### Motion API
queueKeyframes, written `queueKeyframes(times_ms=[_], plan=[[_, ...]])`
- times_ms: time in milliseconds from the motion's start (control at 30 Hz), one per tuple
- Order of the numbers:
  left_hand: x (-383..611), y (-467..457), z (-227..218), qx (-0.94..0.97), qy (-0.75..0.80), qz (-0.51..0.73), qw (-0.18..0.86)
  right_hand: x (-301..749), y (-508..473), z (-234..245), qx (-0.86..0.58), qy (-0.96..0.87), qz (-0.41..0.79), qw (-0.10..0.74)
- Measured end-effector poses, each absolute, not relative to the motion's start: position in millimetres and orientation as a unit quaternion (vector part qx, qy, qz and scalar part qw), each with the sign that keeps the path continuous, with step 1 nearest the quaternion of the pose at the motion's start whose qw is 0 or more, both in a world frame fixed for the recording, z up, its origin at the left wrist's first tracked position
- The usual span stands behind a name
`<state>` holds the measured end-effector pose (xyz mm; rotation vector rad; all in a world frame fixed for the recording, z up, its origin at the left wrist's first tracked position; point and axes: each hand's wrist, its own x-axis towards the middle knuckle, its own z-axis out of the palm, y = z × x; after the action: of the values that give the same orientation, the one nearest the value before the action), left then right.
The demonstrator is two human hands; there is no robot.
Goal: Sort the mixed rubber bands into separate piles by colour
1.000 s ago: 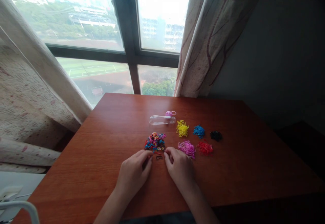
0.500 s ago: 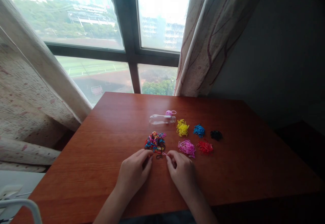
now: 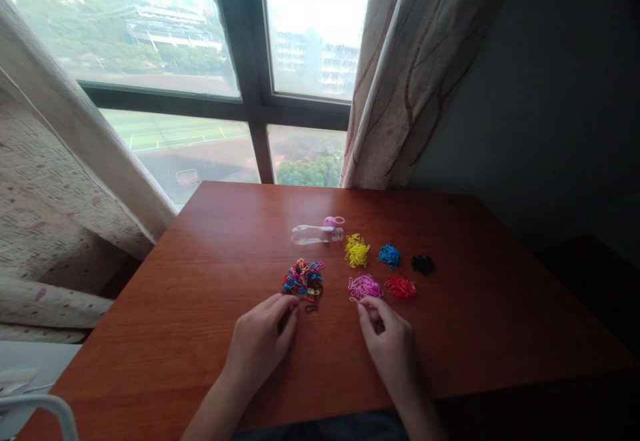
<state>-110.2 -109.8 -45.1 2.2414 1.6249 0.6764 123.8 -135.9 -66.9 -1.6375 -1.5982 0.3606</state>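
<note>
My right hand point(image 3: 387, 331) pinches a pink rubber band point(image 3: 354, 299) at the near edge of the pink pile point(image 3: 366, 286). Closed at the fingertips, my left hand point(image 3: 263, 331) rests by the near side of a mixed-colour pile of rubber bands point(image 3: 303, 280); what its fingers hold, if anything, is too small to make out. A single dark band point(image 3: 311, 308) lies just right of the left fingertips. Sorted by colour, yellow point(image 3: 357, 252), blue point(image 3: 389, 256), black point(image 3: 423, 264) and red point(image 3: 401, 287) piles lie to the right.
Behind the piles a clear plastic bottle point(image 3: 315, 234) lies on its side, with a pink cap with a loop point(image 3: 333, 221) beside it. The wooden table point(image 3: 175, 308) reaches toward a window between curtains point(image 3: 385, 94). A white curved tube point(image 3: 50, 402) is at the lower left.
My right hand has moved right with the pink band, from near the mixed pile to the pink pile. My left hand has stayed by the mixed pile. The view has shifted slightly.
</note>
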Motion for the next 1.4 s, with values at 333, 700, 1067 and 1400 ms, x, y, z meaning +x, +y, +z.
queueKeyframes(times_ms=[333, 700, 1067, 1400], plan=[[-111, -110, -45, 0.774, 0.57, 0.23, 0.152, 145, -124, -67, -0.665, -0.627, 0.088, 0.395], [-110, -110, -43, 0.778, 0.569, 0.218, 0.153, 112, -135, -68, -0.593, -0.703, 0.113, 0.375], [-109, -109, -43, 0.778, 0.57, 0.216, 0.155, 90, -134, -62, -0.579, -0.745, 0.143, 0.298], [-110, -109, -45, 0.718, 0.632, 0.255, 0.14, 89, -134, -61, -0.581, -0.744, 0.161, 0.288]])
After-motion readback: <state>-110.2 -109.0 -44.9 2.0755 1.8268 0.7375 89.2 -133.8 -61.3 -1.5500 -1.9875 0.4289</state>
